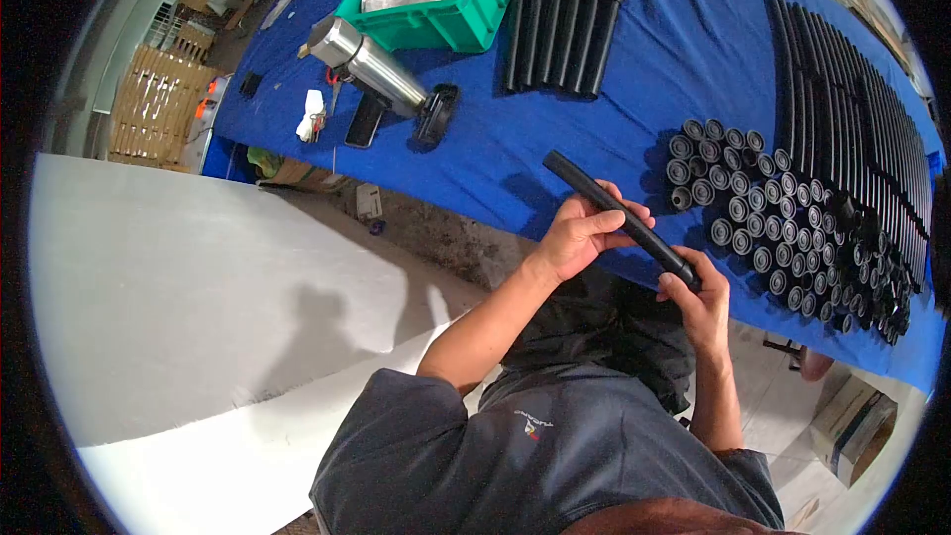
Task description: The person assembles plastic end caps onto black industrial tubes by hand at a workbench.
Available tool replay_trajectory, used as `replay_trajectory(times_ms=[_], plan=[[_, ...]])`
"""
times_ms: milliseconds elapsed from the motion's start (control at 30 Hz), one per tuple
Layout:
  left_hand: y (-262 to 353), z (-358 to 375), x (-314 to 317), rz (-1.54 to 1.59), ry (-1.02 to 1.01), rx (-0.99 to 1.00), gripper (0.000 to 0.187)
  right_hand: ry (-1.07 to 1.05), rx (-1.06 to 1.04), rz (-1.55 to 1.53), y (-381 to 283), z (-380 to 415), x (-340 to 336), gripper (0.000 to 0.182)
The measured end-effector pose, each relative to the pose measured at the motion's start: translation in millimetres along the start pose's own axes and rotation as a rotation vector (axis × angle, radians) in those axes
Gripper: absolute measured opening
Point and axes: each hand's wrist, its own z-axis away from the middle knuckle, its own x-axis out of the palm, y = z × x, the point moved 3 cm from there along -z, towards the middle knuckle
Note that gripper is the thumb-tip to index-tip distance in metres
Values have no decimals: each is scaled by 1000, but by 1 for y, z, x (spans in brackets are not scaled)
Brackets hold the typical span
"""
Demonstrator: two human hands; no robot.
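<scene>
Both hands are clamped on one black tube (616, 218), held over the near edge of the blue table (555, 129): the left hand (584, 233) grips its middle, the right hand (698, 292) its near end. Just right stand black caps (763, 208); far left lies a steel flask (371, 64).

Caps (783, 228) on table (684, 50) between long tubes (852, 119), perhaps touching, and hands (634, 258)

It was a workshop or small factory: beyond the fingers, a long blue-covered surface (693, 50) carried rows of black plastic tubes (852, 109), massed black round caps (783, 228), a green plastic bin (466, 20) and a steel heat gun (371, 64).
</scene>
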Motion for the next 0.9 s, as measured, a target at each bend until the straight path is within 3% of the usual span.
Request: replay_trajectory(times_ms=[300,467,533,600,667,733,900], plan=[[3,2,4,-49,72,-46,27,-30,-68,118,5,-7,-8,31],[66,2,-16,-131,248,213,37,-63,12,-102,12,-10,-19,32],[102,2,-17,-543,256,292,39,-105,-1,-106,8,-10,-24,31],[120,11,12,-1347,174,344,43,-165,-22,-27,2,-9,-26,30],[110,8,78,-1978,-317,385,50,-172,-105,-2,6,-11,-26,29],[79,16,93,-2111,-561,253,53,-192,-170,14,6,-12,-27,29],[68,18,80,-2113,-556,79,42,-240,-163,-36,5,-10,-30,28]])
